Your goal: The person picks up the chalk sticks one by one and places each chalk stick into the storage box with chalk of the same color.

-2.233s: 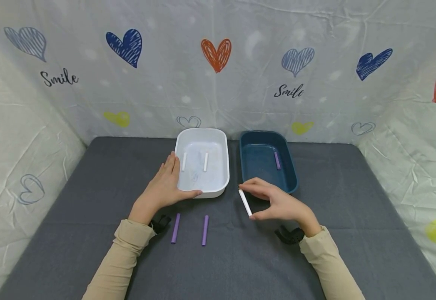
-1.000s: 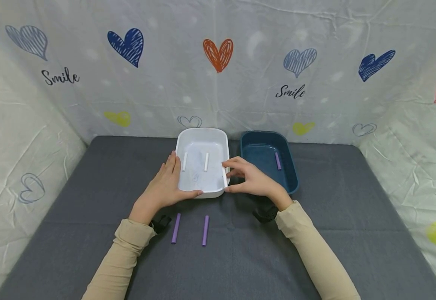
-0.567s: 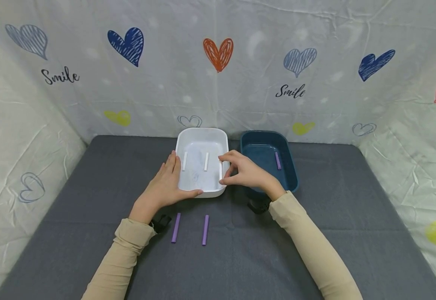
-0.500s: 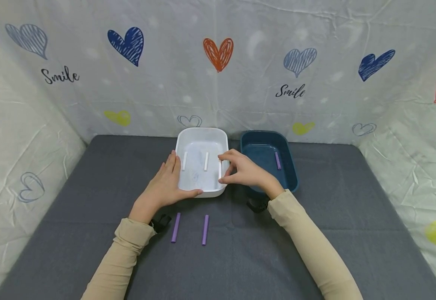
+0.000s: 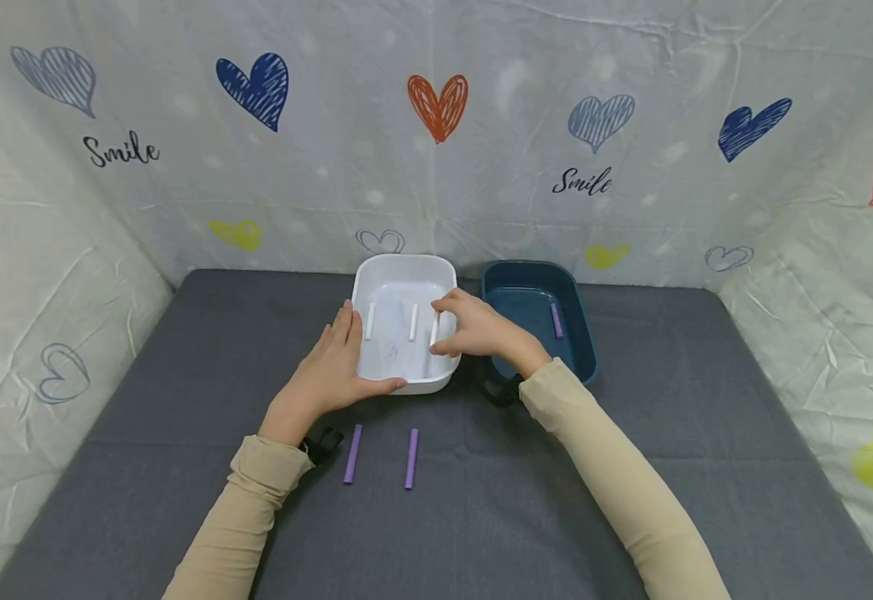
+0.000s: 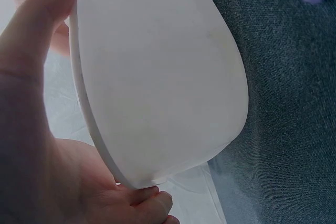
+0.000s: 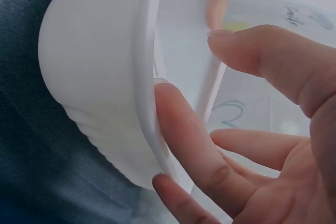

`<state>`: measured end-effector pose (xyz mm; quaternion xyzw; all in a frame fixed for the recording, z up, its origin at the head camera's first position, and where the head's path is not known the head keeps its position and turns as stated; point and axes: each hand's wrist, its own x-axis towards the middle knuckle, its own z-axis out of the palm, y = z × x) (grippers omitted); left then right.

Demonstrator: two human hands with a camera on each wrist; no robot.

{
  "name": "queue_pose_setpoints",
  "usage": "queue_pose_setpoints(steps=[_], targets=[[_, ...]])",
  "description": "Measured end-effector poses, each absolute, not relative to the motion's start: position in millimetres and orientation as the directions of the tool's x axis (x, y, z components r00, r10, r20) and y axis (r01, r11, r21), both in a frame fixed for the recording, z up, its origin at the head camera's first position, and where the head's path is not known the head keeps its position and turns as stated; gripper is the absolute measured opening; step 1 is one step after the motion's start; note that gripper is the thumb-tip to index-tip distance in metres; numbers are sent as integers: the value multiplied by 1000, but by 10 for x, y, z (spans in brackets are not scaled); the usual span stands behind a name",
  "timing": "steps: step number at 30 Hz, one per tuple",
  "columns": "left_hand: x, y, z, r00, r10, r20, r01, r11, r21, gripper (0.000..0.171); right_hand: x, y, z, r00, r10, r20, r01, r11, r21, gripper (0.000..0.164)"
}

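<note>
My left hand [image 5: 325, 364] rests against the white tray [image 5: 404, 386], straight fingers along its left side and thumb on the near rim. Over the tray's right side is my right hand [image 5: 484, 327], its thumb and fingertips apart at the two ends of a white chalk stick [image 5: 434, 327]. In the right wrist view, nothing shows pinched between thumb [image 7: 247, 48] and index finger [image 7: 181, 124]. Two more white chalk sticks lie inside, one at the left [image 5: 370, 322] and one in the middle [image 5: 413, 322].
A dark teal tray [image 5: 526, 283] stands to the right, partly behind my right hand, with one purple chalk stick [image 5: 556, 321] inside. Two purple chalk sticks, a left one [image 5: 352, 454] and a right one [image 5: 411, 459], lie on the grey cloth [image 5: 474, 517] nearer me.
My right hand has carried the white chalk stick leftward from in front of the teal tray into the white tray, and its fingers have loosened from it. My left hand has stayed put.
</note>
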<state>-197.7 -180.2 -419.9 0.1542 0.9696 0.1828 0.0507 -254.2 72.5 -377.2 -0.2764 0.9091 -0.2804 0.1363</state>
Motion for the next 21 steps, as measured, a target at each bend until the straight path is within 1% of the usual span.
queue_pose_setpoints(steps=[4,13,21], targets=[[-1972,-1800,-4187,-947,318,-47,279,887,367,132,-2591,668,-3748,-820,-553,-145,-396,732,-554,70],[-1971,-1803,-4184,-947,317,-52,278,888,366,132,-2755,566,-3735,-812,-544,-209,-413,790,-453,71],[-1978,-1805,-4186,-947,315,-62,270,885,379,134,-2908,487,-3731,-804,-522,-284,-378,818,-433,71]])
